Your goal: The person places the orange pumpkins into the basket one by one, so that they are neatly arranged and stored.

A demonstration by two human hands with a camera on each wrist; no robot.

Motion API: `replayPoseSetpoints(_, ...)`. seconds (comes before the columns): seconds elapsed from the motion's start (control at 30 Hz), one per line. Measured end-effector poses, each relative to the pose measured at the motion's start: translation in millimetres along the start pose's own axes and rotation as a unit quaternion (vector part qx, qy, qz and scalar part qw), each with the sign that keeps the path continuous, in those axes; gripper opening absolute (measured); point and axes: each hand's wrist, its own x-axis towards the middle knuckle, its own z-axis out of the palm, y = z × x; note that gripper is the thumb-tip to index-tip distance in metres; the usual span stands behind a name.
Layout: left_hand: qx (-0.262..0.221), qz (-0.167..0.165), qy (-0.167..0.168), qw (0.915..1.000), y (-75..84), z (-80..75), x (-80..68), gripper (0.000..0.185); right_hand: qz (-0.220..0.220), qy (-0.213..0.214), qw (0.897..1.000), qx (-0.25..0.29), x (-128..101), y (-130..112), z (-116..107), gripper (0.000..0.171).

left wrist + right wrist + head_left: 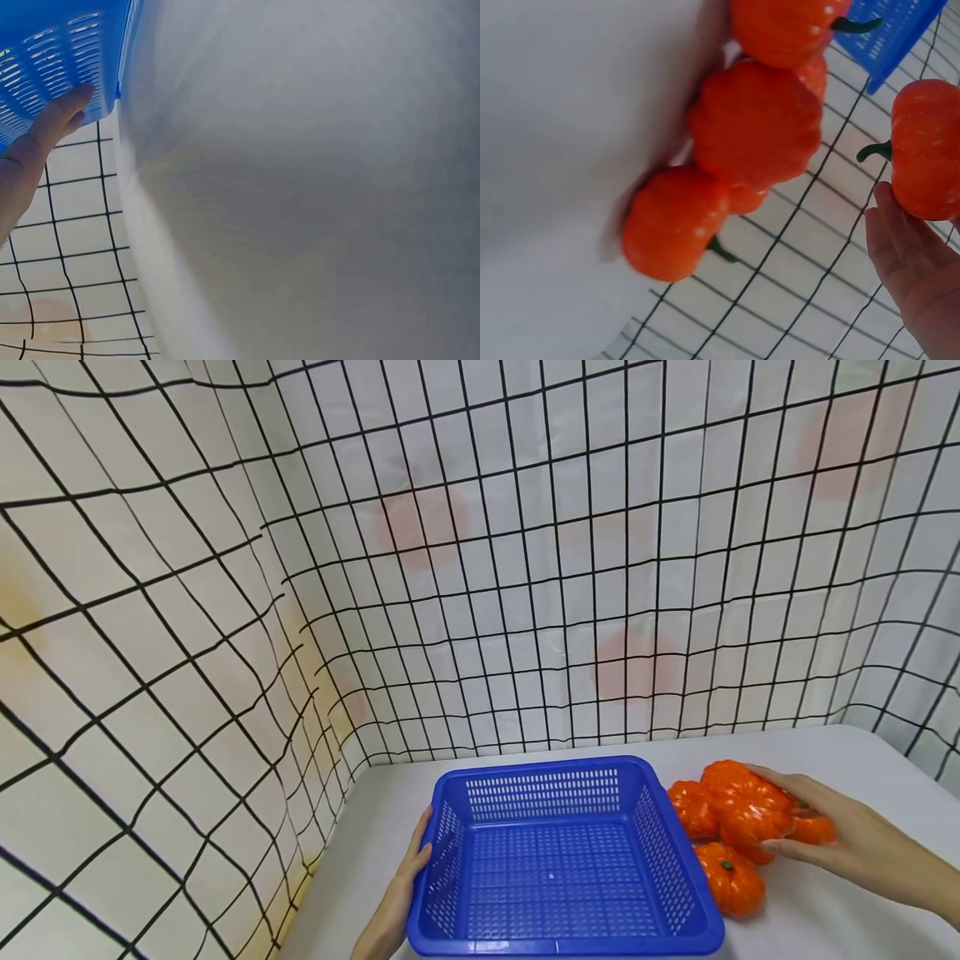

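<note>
Pumpkin [750, 810], lower right of the frame, sits inside our right hand [847, 839]'s curled fingers, while our left hand [408, 872] rests straight-fingered against the blue basket [562, 860].

place: staged recording booth | evidence: grid-printed backdrop cloth [480, 568], white table [825, 760]
</note>
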Motion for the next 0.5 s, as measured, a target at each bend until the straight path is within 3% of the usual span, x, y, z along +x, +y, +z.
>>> replayPoseSetpoints(0.2,0.01,-0.004,0.012,0.9999,0.6,1.9,1.2,0.063,-0.003,-0.039,0.998,0.049,24,-30,-2,0.083)
replayPoseSetpoints(0.33,0.014,-0.005,0.015,0.9998,0.9,1.9,1.0,0.063,-0.027,-0.056,0.994,0.085,37,-47,1,0.083)
replayPoseSetpoints(0.5,0.019,-0.004,0.013,0.9997,1.1,0.9,1.0,0.062,-0.061,-0.059,0.992,0.092,52,-64,8,0.083)
